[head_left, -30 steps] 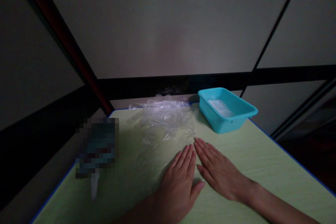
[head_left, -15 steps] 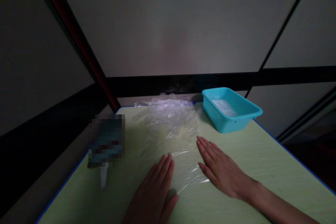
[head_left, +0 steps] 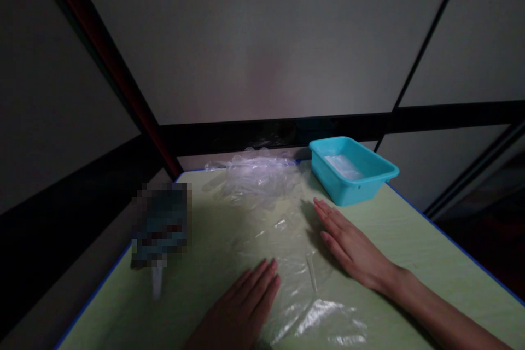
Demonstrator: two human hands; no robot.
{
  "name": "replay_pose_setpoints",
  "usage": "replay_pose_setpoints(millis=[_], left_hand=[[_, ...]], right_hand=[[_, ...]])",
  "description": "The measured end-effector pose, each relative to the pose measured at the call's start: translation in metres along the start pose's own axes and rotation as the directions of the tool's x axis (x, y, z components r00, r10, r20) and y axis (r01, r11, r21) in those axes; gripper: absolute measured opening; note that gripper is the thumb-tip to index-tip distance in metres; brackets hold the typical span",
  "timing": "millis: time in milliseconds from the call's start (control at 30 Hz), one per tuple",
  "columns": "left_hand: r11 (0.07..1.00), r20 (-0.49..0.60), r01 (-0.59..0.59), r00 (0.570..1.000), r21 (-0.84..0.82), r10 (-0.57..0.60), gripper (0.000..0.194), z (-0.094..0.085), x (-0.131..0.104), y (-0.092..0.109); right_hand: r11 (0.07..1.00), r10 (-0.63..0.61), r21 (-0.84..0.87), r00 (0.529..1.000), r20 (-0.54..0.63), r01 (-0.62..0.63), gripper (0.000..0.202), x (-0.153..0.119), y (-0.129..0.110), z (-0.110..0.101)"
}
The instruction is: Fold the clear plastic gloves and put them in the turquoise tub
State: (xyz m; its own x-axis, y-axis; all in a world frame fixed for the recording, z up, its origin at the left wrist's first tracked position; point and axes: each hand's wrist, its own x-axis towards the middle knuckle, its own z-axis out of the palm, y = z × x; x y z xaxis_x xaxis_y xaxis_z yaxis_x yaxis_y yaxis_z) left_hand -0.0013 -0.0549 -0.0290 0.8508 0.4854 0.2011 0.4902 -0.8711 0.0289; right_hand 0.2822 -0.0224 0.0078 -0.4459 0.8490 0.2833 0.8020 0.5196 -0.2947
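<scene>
Two bare hands flank a crinkled sheet of thin clear plastic (head_left: 303, 280) spread on a pale green, blue-edged table (head_left: 410, 240). The left hand (head_left: 241, 303) lies palm down along the sheet's left side, its fingers straight and set close together, gripping nothing; whether the fingertips press on the film or only sit beside it, one cannot tell. The right hand (head_left: 355, 249), on the sheet's other side, tilts above the tabletop with a shadow beneath, its fingers extended and narrowly spaced, thumb alongside, also holding nothing. Beyond them, near the table's far edge, lies a loose heap of clear plastic gloves (head_left: 262, 176), catching the light. To its right stands a turquoise plastic basin (head_left: 356, 191) with a flat whitish item (head_left: 343, 167) inside. At far left is a pixelated object (head_left: 162, 224), a pale strip (head_left: 157, 281) projecting from its near end. Grey panels (head_left: 262, 38) with dark bands rise behind.
</scene>
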Motion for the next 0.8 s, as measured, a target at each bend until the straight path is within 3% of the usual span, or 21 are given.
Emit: replay_pose_setpoints(millis=[100, 300, 633, 800], left_hand=[[1.0, 0.043, -0.018, 0.999, -0.001, 0.018, 0.056, -0.002, 0.002, 0.002], [0.996, 0.072, -0.023, 0.997, -0.081, 0.029, 0.055, -0.007, 0.008, 0.002], [0.996, 0.021, -0.013, 1.0, 0.086, 0.011, 0.053, 0.006, -0.009, -0.001], [0.999, -0.094, 0.024, 0.995, 0.04, -0.02, 0.053, 0.001, -0.013, -0.002]], right_hand=[[0.999, -0.04, 0.011, 0.998, 0.045, 0.04, 0.051, 0.001, -0.006, -0.004], [0.994, -0.112, 0.01, 0.983, 0.145, 0.112, 0.052, 0.005, -0.008, 0.001], [0.98, -0.103, -0.148, 0.978, 0.182, 0.131, 0.053, 0.005, 0.001, 0.009], [0.977, -0.098, -0.168, 0.975, 0.201, 0.132, 0.053, 0.005, 0.0, 0.007]])
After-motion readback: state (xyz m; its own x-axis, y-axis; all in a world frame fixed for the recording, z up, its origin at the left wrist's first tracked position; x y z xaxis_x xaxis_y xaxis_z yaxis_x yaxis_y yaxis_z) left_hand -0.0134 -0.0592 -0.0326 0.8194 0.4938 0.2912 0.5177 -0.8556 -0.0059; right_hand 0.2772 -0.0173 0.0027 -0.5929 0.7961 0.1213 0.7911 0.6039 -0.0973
